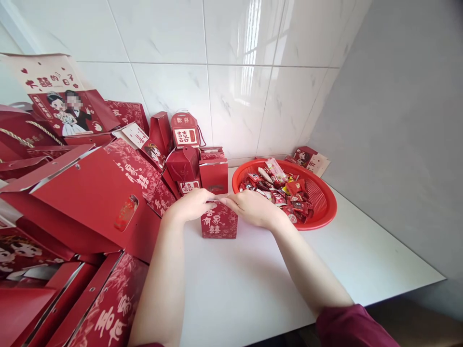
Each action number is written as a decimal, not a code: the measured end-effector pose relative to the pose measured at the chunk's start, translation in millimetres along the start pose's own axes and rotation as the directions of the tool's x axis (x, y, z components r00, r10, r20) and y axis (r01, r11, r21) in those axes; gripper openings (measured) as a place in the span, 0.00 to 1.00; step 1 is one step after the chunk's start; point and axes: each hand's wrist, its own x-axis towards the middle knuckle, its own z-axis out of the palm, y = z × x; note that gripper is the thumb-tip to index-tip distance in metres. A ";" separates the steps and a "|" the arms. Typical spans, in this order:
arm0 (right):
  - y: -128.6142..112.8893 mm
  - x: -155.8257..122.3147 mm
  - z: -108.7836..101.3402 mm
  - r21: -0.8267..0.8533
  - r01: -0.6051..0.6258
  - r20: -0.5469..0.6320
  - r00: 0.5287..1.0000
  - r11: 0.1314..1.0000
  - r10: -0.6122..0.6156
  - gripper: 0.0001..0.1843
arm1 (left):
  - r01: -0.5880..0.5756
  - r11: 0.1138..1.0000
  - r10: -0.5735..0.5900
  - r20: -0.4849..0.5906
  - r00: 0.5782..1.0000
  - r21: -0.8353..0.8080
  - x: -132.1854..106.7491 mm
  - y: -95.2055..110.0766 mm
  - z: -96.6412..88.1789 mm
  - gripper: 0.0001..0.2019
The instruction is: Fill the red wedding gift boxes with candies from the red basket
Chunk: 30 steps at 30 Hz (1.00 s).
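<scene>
A small red gift box (219, 223) with gold characters stands upright on the white table (253, 284). My left hand (191, 204) rests on its top left edge, fingers curled and pinching the top flap. My right hand (253, 207) presses the top right side of the same box, fingers together on the flap. The box's top is mostly hidden under both hands. Just right of my right hand sits a red plastic basket (325, 202) holding several wrapped candies (282, 185).
Folded red boxes (197, 159) stand behind the small one against the tiled wall. A big heap of red gift bags and flat cartons (83, 197) fills the left side. Flat red cards (311, 159) lie behind the basket. The table's front edge runs near my arms.
</scene>
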 end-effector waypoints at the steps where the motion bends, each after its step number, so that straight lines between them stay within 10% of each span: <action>1: 0.8 0.3 0.2 0.013 -0.003 0.005 1.000 1.000 0.002 0.28 | -0.007 1.000 0.006 0.003 1.000 0.013 0.6 0.4 0.0 0.11; 22: 14.9 14.9 11.3 -0.033 0.059 0.023 0.998 0.998 -0.058 0.14 | 0.023 0.996 -0.034 0.128 0.991 0.086 3.1 -10.4 -1.7 0.17; 30: 7.7 18.4 17.4 -0.102 0.031 0.016 0.999 0.994 -0.029 0.14 | -0.040 0.987 0.080 -0.260 0.962 0.154 -40.6 52.5 -2.2 0.18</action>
